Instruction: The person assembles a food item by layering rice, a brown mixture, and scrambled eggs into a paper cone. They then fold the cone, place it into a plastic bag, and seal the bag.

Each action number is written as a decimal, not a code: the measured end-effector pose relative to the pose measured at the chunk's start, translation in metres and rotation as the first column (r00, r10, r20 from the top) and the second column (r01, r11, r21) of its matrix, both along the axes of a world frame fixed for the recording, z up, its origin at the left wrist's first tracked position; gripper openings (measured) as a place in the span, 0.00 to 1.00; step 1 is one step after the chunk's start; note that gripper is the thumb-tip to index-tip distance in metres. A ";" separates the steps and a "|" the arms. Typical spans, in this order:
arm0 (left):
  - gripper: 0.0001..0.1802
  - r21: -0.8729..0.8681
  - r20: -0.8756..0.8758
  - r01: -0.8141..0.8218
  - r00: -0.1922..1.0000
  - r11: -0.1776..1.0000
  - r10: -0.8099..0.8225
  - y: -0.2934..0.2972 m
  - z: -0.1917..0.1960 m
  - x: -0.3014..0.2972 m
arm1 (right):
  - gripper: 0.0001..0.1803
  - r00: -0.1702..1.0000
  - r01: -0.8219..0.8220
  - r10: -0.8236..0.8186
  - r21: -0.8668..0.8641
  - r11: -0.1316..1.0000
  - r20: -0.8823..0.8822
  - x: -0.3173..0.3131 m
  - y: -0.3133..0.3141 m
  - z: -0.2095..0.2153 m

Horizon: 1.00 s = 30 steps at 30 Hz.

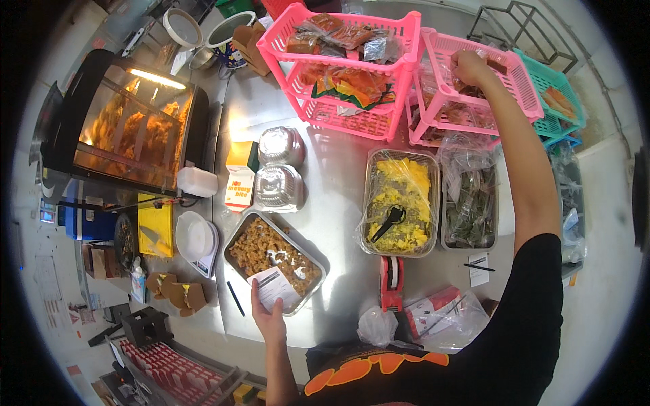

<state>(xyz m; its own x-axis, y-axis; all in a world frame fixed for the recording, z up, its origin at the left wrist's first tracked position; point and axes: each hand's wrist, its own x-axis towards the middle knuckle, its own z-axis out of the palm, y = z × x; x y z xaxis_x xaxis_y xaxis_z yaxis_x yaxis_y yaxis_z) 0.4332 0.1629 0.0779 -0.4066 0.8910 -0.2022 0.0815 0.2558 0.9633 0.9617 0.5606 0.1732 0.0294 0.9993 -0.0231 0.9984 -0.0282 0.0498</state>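
My left hand (pixel 269 315) holds a small white paper slip (pixel 273 286) over the near corner of a metal tray of fried brown pieces (pixel 237 233). My right hand (pixel 469 65) reaches far out into the top tier of a pink plastic rack (pixel 516 74), with its fingers closed on a small packet there. What exactly it grips is partly hidden by the rack's wall.
A second pink rack (pixel 406 34) and a teal basket (pixel 562 95) hold sauce packets. Trays of yellow food (pixel 369 203) and of dark greens (pixel 443 237), foil containers (pixel 281 145), a red tape dispenser (pixel 391 281) and a heated display case (pixel 135 128) also stand on the steel counter (pixel 335 169).
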 end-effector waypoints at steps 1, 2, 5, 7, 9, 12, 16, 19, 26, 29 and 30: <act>0.41 0.001 -0.006 0.016 1.000 1.000 -0.016 -0.001 -0.003 0.000 | 0.12 1.000 0.007 -0.007 -0.008 1.000 -0.002 0.003 0.000 0.000; 0.41 0.008 -0.012 0.030 0.999 1.000 -0.029 -0.001 -0.004 0.001 | 0.12 1.000 -0.010 0.010 0.072 0.997 -0.004 0.006 -0.001 -0.002; 0.41 0.015 0.017 0.054 0.998 0.998 -0.055 -0.001 -0.001 0.006 | 0.13 0.999 -0.020 0.026 0.241 0.970 -0.019 0.018 -0.002 -0.018; 0.40 0.034 0.014 0.074 0.997 0.997 -0.075 -0.001 0.000 0.006 | 0.15 0.998 0.023 -0.009 0.266 0.964 -0.055 0.023 -0.004 -0.017; 0.40 0.054 -0.024 0.094 0.995 0.994 -0.093 0.001 0.003 0.007 | 0.16 0.973 0.073 -0.012 0.257 0.964 -0.230 0.039 -0.014 0.002; 0.40 0.037 0.017 0.085 0.996 0.996 -0.085 0.004 0.016 0.010 | 0.15 0.794 0.154 0.044 0.271 0.950 -0.606 0.036 -0.037 0.033; 0.39 0.024 0.001 0.109 0.994 0.994 -0.109 -0.022 0.001 -0.016 | 0.14 0.583 0.005 0.290 0.360 0.933 -0.759 -0.046 -0.080 0.086; 0.40 0.098 -0.107 0.192 0.978 0.977 -0.181 -0.044 -0.023 -0.017 | 0.20 0.459 0.029 0.216 0.257 0.966 -0.862 -0.064 -0.135 0.090; 0.40 0.213 -0.055 0.113 0.993 0.971 -0.103 -0.067 0.022 -0.058 | 0.11 0.443 -0.264 0.548 0.481 0.836 -0.709 -0.176 -0.275 0.085; 0.43 0.277 0.075 0.014 0.997 0.961 -0.036 -0.088 0.035 -0.129 | 0.11 0.019 -0.358 0.313 0.286 0.889 -0.950 -0.293 -0.302 0.050; 0.45 0.309 0.153 -0.006 0.987 0.951 -0.043 -0.096 0.051 -0.150 | 0.11 -0.028 -0.342 0.228 0.224 0.912 -0.973 -0.334 -0.324 0.041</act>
